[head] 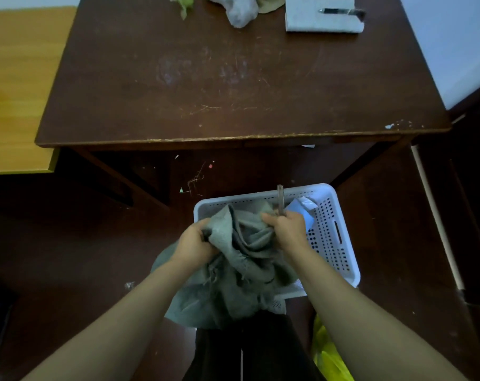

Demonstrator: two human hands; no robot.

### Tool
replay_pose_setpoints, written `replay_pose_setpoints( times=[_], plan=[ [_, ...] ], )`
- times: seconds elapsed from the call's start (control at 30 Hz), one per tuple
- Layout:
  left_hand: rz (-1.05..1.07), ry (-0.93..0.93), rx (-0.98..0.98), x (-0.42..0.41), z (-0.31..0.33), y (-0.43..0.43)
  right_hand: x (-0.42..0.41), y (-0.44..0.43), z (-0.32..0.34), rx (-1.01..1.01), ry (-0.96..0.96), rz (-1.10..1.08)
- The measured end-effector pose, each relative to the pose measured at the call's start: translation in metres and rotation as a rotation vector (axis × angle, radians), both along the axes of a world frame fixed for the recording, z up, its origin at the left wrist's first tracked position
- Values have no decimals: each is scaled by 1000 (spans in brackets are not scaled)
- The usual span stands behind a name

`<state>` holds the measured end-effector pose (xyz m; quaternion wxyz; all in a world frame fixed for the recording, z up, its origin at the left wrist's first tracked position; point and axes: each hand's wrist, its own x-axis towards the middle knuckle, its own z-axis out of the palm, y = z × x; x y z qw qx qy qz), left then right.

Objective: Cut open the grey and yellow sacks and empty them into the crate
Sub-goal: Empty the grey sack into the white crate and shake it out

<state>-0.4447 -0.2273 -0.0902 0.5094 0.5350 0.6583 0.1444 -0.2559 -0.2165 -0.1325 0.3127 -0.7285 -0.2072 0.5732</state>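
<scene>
Over the crate [327, 243], your left hand [195, 243] and right hand [288, 226] clutch the grey sack [247, 265], blade [280, 199] in the right; emptying seems in hand; upend it next.

Scratched brown table [233, 78] with crumpled cloths [241, 9]; white crate [346, 243] on dark floor [68, 229]

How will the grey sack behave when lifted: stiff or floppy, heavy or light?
Probably floppy: the grey sack crumples and droops between the left hand and right hand. Likely fairly light, as it hangs slack without bulging.
</scene>
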Motion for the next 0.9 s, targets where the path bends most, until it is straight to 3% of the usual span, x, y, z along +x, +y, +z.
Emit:
replay_pose_setpoints(
  times=[0.07,0.17,0.23,0.37,0.5,0.6,0.7,0.8,0.83,0.9],
  plan=[
    [-69,95,-60,2,-5,-4,8,-18,-1,-44,-75,8],
    [-110,218,-64,5,-15,-4,9,-16,11,84,-137,17],
    [-171,205,-44,11,-13,-2,6,-14,20,201,-57,15],
    [-214,175,-54,23,-9,-6,12,-25,24,154,-18,-62],
    [-185,283,-12,22,-12,-7,16,-24,33,247,46,-65],
    [-159,380,-8,25,-13,-12,31,-33,28,176,77,-113],
    [-120,379,51,27,-13,-16,39,-36,26,236,-37,-66],
    [-74,312,-17,27,-15,-16,39,-42,24,225,89,-50],
    [-39,273,-24,27,-15,-16,43,-45,21,142,57,-12],
    [-11,237,-49,25,-14,-14,58,-51,17,16,-282,267]
  ],
)
